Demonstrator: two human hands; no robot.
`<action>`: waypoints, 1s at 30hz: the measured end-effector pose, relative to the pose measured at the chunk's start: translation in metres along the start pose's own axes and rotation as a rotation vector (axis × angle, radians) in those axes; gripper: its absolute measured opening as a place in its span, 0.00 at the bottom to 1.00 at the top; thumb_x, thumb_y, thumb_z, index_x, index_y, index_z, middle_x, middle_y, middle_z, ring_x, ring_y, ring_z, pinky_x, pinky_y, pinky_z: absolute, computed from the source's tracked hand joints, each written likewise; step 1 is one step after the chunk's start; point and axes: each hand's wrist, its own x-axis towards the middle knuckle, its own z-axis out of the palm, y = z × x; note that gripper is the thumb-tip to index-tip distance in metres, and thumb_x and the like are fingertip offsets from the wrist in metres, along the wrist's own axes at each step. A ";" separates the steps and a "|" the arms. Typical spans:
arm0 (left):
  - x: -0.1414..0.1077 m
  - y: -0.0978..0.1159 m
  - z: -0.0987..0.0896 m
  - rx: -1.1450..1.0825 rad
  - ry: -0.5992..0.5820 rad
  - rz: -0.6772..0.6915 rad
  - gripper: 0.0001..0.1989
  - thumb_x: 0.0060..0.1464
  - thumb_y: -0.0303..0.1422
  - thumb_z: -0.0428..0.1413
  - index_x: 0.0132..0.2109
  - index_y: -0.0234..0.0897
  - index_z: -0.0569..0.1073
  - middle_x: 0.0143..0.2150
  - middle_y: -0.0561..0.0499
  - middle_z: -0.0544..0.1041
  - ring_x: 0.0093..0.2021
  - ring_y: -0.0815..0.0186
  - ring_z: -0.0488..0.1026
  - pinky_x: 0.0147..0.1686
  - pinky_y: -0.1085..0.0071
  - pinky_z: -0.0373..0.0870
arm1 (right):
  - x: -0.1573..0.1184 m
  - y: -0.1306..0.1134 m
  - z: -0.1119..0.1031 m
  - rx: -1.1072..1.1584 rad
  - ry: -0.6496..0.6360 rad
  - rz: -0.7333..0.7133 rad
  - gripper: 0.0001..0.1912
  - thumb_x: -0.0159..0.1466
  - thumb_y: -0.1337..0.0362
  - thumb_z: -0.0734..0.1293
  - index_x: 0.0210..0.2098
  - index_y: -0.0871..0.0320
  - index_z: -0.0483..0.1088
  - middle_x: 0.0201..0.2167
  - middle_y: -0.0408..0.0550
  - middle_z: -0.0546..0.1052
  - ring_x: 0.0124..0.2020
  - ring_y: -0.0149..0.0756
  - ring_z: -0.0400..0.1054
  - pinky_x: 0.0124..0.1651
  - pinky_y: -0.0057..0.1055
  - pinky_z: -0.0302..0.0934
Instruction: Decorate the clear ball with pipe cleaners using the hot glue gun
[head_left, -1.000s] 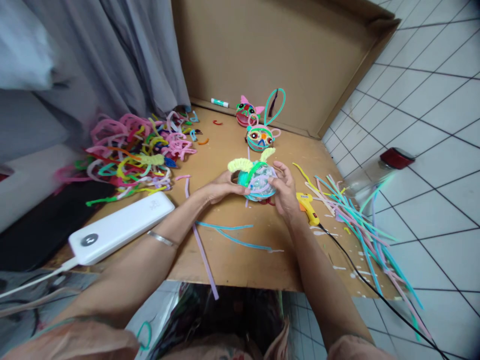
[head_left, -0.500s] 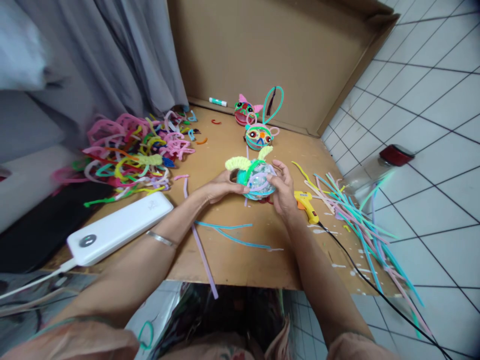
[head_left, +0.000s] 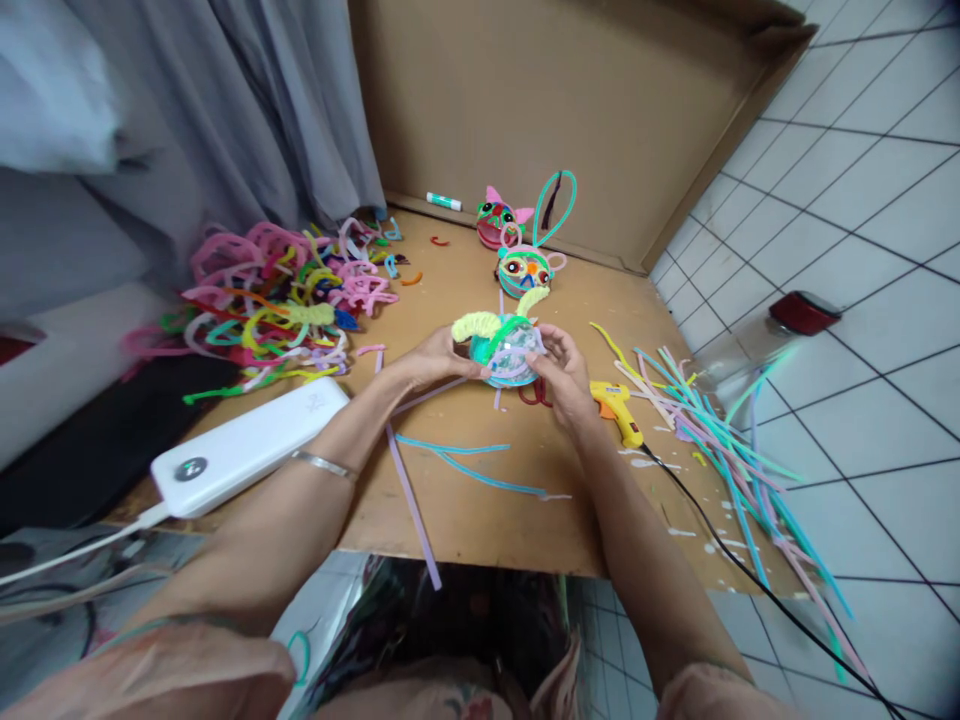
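A clear ball [head_left: 523, 341] wrapped in coloured fuzzy stems sits directly between the two hands, gripped from both sides just above the counter or touching it; which of these cannot be told. Being round, it has no real long axis, but its two pale yellow ears [head_left: 475, 326] point up and away from the person. The left hand [head_left: 442, 362] is curved around its left side, thumb along the lower edge; the right hand [head_left: 566, 380] is partly closed on the right side, thumb on the near face and fingers curled behind. Neither is nearer, since both touch it. A dark red loop [head_left: 534, 393] shows below it, beside the right hand. Just beyond the hands stands a finished-looking animal head [head_left: 525, 270], with a pink-eared one [head_left: 495, 222] behind. To the right of the right hand lies a yellow glue gun [head_left: 619, 410], then a bundle of loose stems [head_left: 727, 450]. Blue stems [head_left: 487, 480] lie between the forearms; left of the left hand are a tangled pile [head_left: 285, 300] and a white power bank [head_left: 251, 447]. The brown counter [head_left: 480, 530] carries them, with a cardboard panel [head_left: 555, 120] beyond and white tiles [head_left: 885, 300] to the right.
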 end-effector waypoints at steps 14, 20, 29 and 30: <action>0.005 -0.009 -0.006 -0.082 0.029 0.033 0.36 0.30 0.30 0.73 0.51 0.33 0.75 0.52 0.41 0.79 0.57 0.52 0.75 0.61 0.55 0.67 | 0.000 0.012 0.000 -0.099 0.002 -0.070 0.31 0.48 0.60 0.79 0.49 0.47 0.68 0.52 0.47 0.75 0.54 0.39 0.71 0.63 0.44 0.65; 0.004 -0.001 0.001 -0.087 0.038 0.124 0.46 0.30 0.33 0.74 0.60 0.32 0.70 0.59 0.39 0.76 0.61 0.49 0.72 0.64 0.54 0.65 | 0.000 0.008 0.000 -0.153 -0.032 -0.215 0.33 0.53 0.54 0.76 0.55 0.48 0.64 0.57 0.51 0.72 0.59 0.42 0.69 0.63 0.43 0.66; 0.010 -0.009 0.018 -0.170 0.070 0.210 0.45 0.32 0.37 0.74 0.60 0.31 0.71 0.61 0.36 0.74 0.64 0.45 0.69 0.63 0.52 0.66 | 0.005 -0.009 -0.008 -0.198 -0.030 -0.283 0.35 0.53 0.52 0.76 0.56 0.50 0.63 0.60 0.54 0.70 0.62 0.45 0.67 0.66 0.46 0.62; 0.012 -0.013 0.020 -0.179 0.070 0.202 0.44 0.32 0.36 0.74 0.60 0.32 0.71 0.61 0.36 0.75 0.63 0.46 0.69 0.63 0.52 0.66 | 0.007 -0.007 -0.011 -0.204 -0.030 -0.268 0.35 0.52 0.52 0.76 0.56 0.51 0.64 0.60 0.54 0.71 0.62 0.46 0.67 0.66 0.47 0.63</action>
